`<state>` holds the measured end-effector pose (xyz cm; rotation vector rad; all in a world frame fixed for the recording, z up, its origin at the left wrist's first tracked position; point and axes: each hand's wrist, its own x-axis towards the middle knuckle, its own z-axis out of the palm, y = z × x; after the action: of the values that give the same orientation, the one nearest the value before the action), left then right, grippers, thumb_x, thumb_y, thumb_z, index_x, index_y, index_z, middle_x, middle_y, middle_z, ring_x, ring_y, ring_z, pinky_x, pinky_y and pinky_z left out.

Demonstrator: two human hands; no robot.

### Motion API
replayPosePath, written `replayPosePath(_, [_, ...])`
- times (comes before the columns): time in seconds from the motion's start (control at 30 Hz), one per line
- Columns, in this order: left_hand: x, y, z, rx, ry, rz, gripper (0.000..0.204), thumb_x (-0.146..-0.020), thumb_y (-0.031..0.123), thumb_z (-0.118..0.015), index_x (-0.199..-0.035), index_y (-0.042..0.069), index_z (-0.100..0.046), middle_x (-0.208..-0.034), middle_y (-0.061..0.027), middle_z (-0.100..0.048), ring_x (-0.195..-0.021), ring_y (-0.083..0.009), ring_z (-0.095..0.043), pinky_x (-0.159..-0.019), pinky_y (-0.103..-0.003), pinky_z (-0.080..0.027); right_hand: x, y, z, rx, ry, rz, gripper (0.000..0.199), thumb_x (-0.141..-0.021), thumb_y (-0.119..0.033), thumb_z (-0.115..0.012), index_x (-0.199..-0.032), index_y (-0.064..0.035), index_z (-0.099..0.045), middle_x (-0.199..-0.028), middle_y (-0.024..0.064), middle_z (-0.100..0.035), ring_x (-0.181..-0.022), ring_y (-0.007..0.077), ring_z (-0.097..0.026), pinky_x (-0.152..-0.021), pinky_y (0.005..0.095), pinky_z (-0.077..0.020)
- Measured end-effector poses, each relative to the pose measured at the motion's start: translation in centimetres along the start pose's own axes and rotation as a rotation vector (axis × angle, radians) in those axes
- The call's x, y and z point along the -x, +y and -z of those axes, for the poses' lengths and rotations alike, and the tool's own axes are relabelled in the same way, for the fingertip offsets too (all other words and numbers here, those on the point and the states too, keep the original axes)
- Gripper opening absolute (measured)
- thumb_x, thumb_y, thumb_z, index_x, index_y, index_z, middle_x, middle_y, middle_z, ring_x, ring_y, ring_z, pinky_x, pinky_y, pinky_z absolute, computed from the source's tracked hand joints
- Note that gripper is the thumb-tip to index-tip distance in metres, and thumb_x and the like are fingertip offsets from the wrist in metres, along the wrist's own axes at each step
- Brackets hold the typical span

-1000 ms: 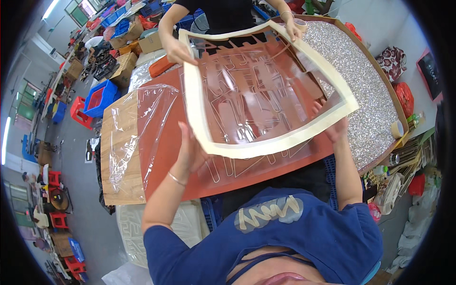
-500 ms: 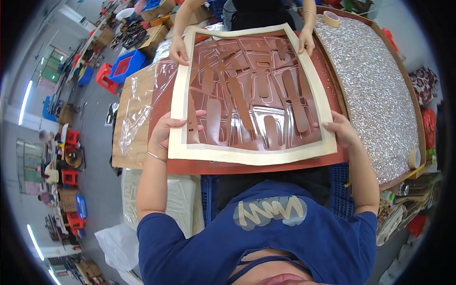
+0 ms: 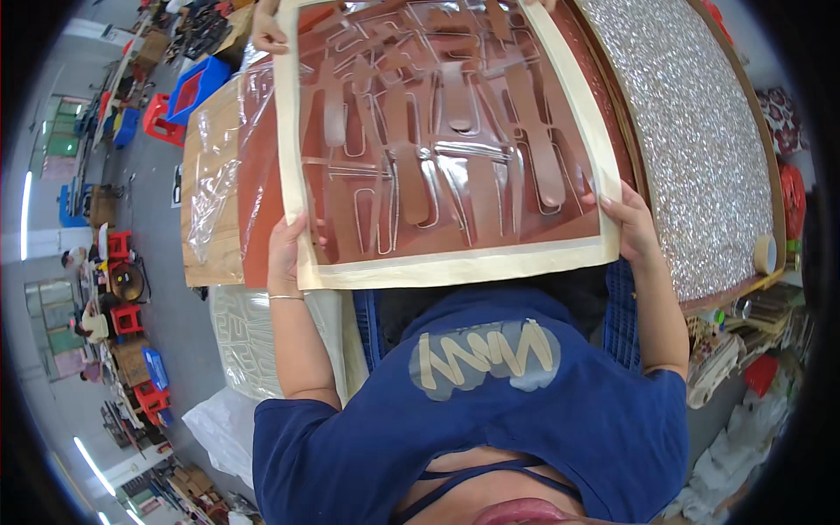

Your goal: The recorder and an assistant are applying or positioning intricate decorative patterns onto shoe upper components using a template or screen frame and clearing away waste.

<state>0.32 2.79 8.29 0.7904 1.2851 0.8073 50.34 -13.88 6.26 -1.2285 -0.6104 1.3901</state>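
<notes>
A clear plastic sheet with a cream taped border is stretched out before me, patterned with outlined shapes and long brown strips. My left hand grips its near left corner, the fingertips showing through the plastic from beneath. At the near right corner my right hand pinches the border, thumb on top. A co-worker's hand holds the far left edge, and their other hand is barely visible at the top rim. Below lies a red-brown sheet on the table.
To the right stands a shallow tray of glittering silver material with a roll of tape at its corner. A wooden board under clear film lies left. Blue bins and a red stool are on the floor beyond.
The view has shifted, with the table and co-worker now higher in the picture. The bordered sheet reaches nearer my body, covering the red-brown sheet's front edge. Both my hands keep their grip.
</notes>
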Motion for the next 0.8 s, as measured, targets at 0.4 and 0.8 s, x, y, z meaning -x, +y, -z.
replayPosePath(0.4, [1.8,2.1,1.9,0.221,-0.127,-0.202,0.033,-0.093,0.022,-0.058,-0.118,0.002,-0.053,-0.076,0.0010,-0.056,-0.048,-0.0034,-0.045,-0.041,-0.016,-0.039,3.5,-0.6,-2.2,-0.324,-0.044,0.080,0.036,-0.086,-0.008,-0.060,-0.120,-0.0001,-0.050,-0.098,0.0140,-0.067,-0.093,0.0161,-0.062,-0.086,0.0289,-0.0468])
replayPosePath(0.8, [-0.5,-0.2,-1.0,-0.240,0.076,0.052,0.022,-0.088,0.018,-0.066,-0.100,0.000,-0.060,-0.081,-0.0111,-0.067,-0.061,-0.0173,-0.061,-0.056,-0.030,-0.051,1.2,3.3,0.0,0.110,0.118,-0.088,0.029,-0.089,-0.011,-0.059,-0.115,0.0010,-0.054,-0.094,0.0105,-0.067,-0.086,0.0126,-0.060,-0.080,0.0274,-0.0466])
